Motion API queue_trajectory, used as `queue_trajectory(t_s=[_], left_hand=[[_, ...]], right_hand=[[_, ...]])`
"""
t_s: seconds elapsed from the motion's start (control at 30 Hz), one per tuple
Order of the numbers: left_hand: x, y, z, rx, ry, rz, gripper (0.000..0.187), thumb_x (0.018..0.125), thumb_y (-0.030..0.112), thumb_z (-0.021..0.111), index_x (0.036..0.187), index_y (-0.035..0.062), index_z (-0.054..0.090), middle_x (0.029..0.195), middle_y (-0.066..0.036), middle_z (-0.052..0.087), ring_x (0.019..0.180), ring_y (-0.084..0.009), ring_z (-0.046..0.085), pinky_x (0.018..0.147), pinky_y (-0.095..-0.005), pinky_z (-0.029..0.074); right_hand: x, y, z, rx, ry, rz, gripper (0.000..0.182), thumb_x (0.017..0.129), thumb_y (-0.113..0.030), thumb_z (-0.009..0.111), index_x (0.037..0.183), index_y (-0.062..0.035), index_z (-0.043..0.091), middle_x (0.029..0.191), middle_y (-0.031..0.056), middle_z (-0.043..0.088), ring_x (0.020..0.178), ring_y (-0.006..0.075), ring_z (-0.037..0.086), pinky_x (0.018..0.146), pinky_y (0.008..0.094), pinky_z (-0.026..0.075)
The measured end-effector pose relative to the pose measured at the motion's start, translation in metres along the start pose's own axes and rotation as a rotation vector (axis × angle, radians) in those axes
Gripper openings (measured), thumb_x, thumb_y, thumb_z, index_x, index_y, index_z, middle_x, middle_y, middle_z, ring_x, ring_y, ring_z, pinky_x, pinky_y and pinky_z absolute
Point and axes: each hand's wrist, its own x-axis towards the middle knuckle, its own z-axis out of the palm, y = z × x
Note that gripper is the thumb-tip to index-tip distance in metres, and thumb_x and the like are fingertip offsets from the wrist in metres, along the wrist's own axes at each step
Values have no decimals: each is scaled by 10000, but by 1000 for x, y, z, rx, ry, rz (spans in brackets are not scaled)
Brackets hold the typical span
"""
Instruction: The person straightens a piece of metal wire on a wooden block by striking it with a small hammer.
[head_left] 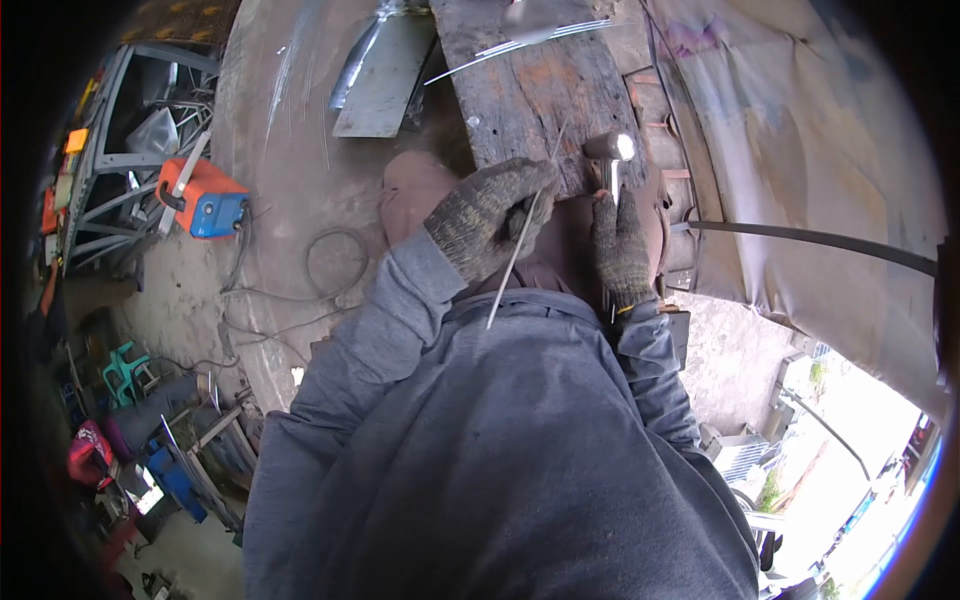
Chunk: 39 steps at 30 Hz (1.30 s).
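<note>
My left hand [490,217], in a dark knitted glove, is closed around a thin metal rod [515,255]. The rod slants from above my lap up toward the near end of a worn wooden plank [545,105]. In my right hand [622,250], also gloved, is a hammer [606,147], gripped by its handle with the head up, over the plank's near right corner. Several thin metal rods [545,38] lie across the plank's far part. A blurred pale object at the top edge cannot be made out.
Left of the plank lies a flat metal sheet [385,95]. An orange and blue machine [203,203] stands near a metal rack, with a cable [335,290] looping over the floor. A tarp [790,150] hangs at right, with a dark bar [815,238] before it. A green stool [122,365] is lower left.
</note>
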Motion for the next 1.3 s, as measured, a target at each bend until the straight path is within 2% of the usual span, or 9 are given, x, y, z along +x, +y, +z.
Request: queue_trajectory(t_s=[0.13,0.23,0.3,0.4,0.5,0.7,0.93,1.17,1.3], left_hand=[[-60,3,-34,1111,370,-197,195,958,208,612,1079,56,623,862,2,633,725,-118,616,634,-259,509],[-104,-14,-115,1352,157,-11,159,935,167,606,1036,46,628,869,-30,618,736,-175,615,684,-318,507],[-125,-19,-126,1985,-36,365,129,926,131,584,1004,43,637,905,-70,601,745,-186,606,670,-329,495],[-130,-24,-90,1588,351,75,113,916,101,574,971,25,637,949,-101,610,795,-219,622,691,-351,504],[-131,-43,-103,1799,291,377,129,894,88,588,992,29,647,985,-113,630,850,-272,637,727,-378,513],[-124,-54,-87,1689,513,127,222,861,156,639,1049,43,674,1020,-160,647,950,-328,645,808,-396,529],[-123,-72,-86,1915,660,238,233,891,247,632,1036,74,686,1002,-154,692,898,-333,672,788,-425,533],[-124,-71,-80,1900,672,181,241,891,278,631,1025,87,690,979,-141,697,875,-334,676,783,-431,533],[-123,-71,-82,1890,653,138,237,892,273,626,1024,86,690,986,-141,698,884,-333,676,786,-431,534]], right_hand=[[-4,-21,-5,-151,-25,122,344,1033,-295,494,1234,-21,545,1023,181,685,955,313,664,802,398,495],[-1,-1,-2,-73,-18,111,346,1033,-303,492,1230,-24,545,1015,192,683,952,332,664,795,410,494],[-2,1,0,-28,-12,87,344,1032,-303,494,1230,-26,545,1010,196,682,947,337,666,790,412,495],[-3,-5,0,-78,12,74,340,1028,-299,502,1227,-27,547,1002,197,682,934,343,670,781,414,498],[-1,7,2,-156,46,0,339,1021,-297,516,1219,-23,554,991,195,682,918,340,674,775,409,501],[-2,4,-2,76,-53,-16,338,1002,-313,558,1176,-26,593,959,200,682,911,315,676,778,398,502],[-30,-74,-20,17,-132,-43,373,994,-316,581,1219,-20,588,939,173,685,877,269,672,772,360,510],[-32,-48,3,-97,-233,-125,384,989,-282,593,1269,-21,559,953,158,684,864,246,680,747,343,528],[-30,-57,-7,-166,-259,-105,321,986,-165,575,1270,-16,558,1107,199,617,911,332,654,772,386,519]])
